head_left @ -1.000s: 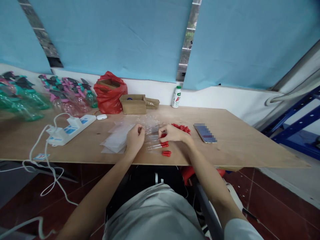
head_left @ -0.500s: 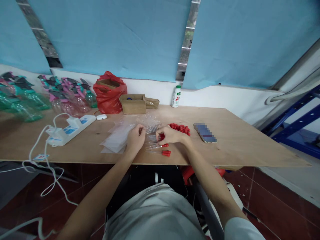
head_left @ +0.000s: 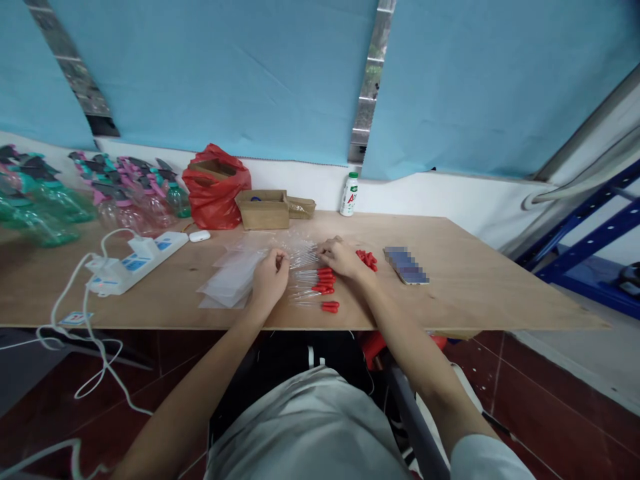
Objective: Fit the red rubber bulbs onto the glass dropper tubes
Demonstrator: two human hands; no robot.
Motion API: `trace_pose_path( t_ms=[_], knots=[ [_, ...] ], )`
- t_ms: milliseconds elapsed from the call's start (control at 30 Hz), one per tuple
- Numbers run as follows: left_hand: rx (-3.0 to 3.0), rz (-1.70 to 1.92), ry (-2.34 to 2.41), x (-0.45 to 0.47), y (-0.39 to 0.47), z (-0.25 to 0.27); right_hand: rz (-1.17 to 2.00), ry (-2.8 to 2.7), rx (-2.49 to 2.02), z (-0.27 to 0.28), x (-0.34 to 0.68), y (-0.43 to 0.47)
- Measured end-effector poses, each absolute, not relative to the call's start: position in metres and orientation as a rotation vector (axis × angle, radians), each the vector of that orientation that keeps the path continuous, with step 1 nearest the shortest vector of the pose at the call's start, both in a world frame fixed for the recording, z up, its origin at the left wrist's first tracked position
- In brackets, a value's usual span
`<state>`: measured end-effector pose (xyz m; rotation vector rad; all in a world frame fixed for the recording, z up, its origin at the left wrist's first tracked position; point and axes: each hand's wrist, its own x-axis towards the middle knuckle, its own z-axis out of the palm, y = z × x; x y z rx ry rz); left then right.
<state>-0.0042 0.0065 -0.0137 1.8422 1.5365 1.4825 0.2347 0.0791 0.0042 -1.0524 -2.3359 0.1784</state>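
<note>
My left hand [head_left: 271,275] rests on the table beside the clear plastic bags [head_left: 233,280], its fingers curled into a pinch. Whatever is between those fingertips is too small to make out. Just to its right lies a pile of thin glass dropper tubes [head_left: 304,253]. Over the right end of this pile is my right hand [head_left: 341,257], fingers bent and closed at the tube ends; what they grip is hidden. Below it several droppers with red rubber bulbs [head_left: 325,275] lie side by side. Loose red bulbs [head_left: 367,259] are heaped to the right, partly behind my right hand.
A phone [head_left: 406,265] lies at the right. Along the wall stand a white bottle [head_left: 349,195], a cardboard box [head_left: 264,212], a red plastic bag [head_left: 216,197] and several spray bottles [head_left: 135,213]. At the left is a power strip [head_left: 165,248] with white cables.
My right hand has moved up and away from the droppers to the glass tubes, uncovering the row of red-bulbed droppers. My left hand has stayed almost in place.
</note>
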Motion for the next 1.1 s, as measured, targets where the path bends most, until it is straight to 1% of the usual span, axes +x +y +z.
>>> trace_pose_path(
  t_ms=[167,567,833,1100],
  knots=[
    [1.804,1.497,1.503,-0.004,0.006,-0.013,0.253,-2.403,-0.978,-0.001,0.236,0.089],
    [1.848,1.433,1.577,-0.004,0.008,-0.015,0.205,-2.42,-0.998,-0.006,0.24,0.098],
    [1.853,1.434,1.588,-0.004,0.009,-0.015,0.183,-2.374,-1.053,0.0,0.24,0.091],
    [1.85,1.433,1.599,-0.004,0.009,-0.015,0.202,-2.364,-1.01,0.006,0.238,0.086]
  ],
)
